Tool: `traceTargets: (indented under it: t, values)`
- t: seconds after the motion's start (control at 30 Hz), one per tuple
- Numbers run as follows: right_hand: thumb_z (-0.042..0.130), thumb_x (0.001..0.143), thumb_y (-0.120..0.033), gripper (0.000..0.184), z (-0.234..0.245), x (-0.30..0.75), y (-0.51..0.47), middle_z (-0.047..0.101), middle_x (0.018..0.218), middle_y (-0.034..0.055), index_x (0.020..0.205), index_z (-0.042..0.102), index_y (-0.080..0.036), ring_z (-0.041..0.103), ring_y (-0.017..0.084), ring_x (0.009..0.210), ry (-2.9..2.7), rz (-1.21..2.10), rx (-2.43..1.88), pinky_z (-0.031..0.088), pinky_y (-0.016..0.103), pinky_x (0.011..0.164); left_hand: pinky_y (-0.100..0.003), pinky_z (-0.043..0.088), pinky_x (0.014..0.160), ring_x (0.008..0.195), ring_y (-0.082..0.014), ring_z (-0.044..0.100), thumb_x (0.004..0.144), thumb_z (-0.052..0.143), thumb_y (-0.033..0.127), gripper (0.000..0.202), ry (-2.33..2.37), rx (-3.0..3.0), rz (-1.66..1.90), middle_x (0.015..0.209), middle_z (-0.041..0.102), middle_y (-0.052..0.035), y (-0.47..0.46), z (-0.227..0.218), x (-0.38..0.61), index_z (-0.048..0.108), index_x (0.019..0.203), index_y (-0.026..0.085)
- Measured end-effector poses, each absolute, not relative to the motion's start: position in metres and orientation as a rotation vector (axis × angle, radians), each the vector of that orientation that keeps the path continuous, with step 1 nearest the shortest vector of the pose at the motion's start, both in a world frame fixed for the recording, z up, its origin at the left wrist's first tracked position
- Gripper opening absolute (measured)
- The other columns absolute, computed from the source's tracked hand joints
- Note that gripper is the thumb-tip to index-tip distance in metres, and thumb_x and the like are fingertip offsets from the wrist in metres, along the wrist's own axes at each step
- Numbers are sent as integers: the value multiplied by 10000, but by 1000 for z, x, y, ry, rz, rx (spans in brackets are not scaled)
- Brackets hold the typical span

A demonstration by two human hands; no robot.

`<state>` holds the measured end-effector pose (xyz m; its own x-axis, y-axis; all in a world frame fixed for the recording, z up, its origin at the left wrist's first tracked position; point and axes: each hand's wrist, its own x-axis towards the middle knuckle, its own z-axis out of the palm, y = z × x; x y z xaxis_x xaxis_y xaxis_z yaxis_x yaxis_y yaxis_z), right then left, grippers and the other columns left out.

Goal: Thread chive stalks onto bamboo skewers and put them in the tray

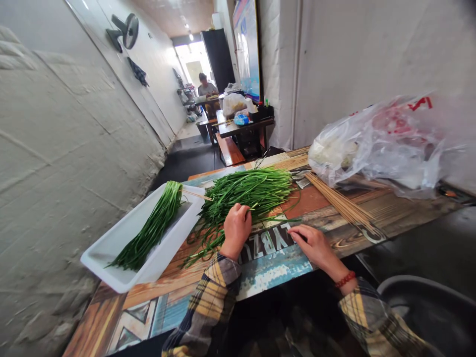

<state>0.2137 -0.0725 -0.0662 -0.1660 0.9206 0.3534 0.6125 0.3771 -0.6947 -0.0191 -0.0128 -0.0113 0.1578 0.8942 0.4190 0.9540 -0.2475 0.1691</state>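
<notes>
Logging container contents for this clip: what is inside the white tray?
A bunch of green stalks lies in the white tray, and thin sticks cross its rim. The bunch covers the floor beneath it, so anything there cannot be seen.

Left hand (237, 227) holding green stalk (254, 206), right hand (313, 244) apart — tray (128, 229), skewers (336, 198)

- Plastic bag (386, 144), beyond and right of the right hand (312, 245)
- Dark basin (431, 290), right of the right hand
- Wall fan (131, 30), far beyond the left hand (237, 228), leftward
- Orange bench (229, 148), well beyond the left hand
- Another person (208, 88), farther beyond
</notes>
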Motion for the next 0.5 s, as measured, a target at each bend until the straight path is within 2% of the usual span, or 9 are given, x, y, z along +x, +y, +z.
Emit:
traceTargets:
  t: [0.1, 0.23, 0.33, 0.5]
  values:
    - [459, 923, -303, 247, -64, 213, -73, 704, 930, 44, 922, 689, -213, 653, 188, 864, -1865, 506, -1328, 486, 307, 793, -268, 409, 743, 852, -170, 539, 920, 413, 234, 236, -1709, -2343, -783, 863, 574, -54, -14, -5, -7, 647, 938, 208]
    - [458, 926, -296, 244, -62, 212, -72, 703, 916, 40, 921, 688, -216, 652, 184, 849, -1854, 514, -1338, 486, 308, 784, -277, 430, 737, 859, -182, 546, 881, 495, 227, 196, -1564, -2605, -631, 894, 584, -58, -15, -11, 5, 657, 990, 219]
    - [461, 924, -288, 236, -59, 211, -72, 701, 902, 38, 917, 687, -220, 650, 180, 838, -1852, 523, -1336, 486, 301, 769, -284, 452, 757, 857, -181, 564, 849, 545, 219, 256, -1631, -2661, -691, 922, 586, -61, -15, -20, 4, 632, 1089, 206]
    - [460, 926, -299, 238, -59, 210, -72, 702, 907, 38, 919, 685, -222, 648, 177, 844, -1846, 516, -1333, 484, 292, 771, -305, 467, 803, 883, -186, 577, 818, 591, 235, 307, -1685, -2756, -871, 943, 596, -69, -11, -25, -6, 623, 1117, 173]
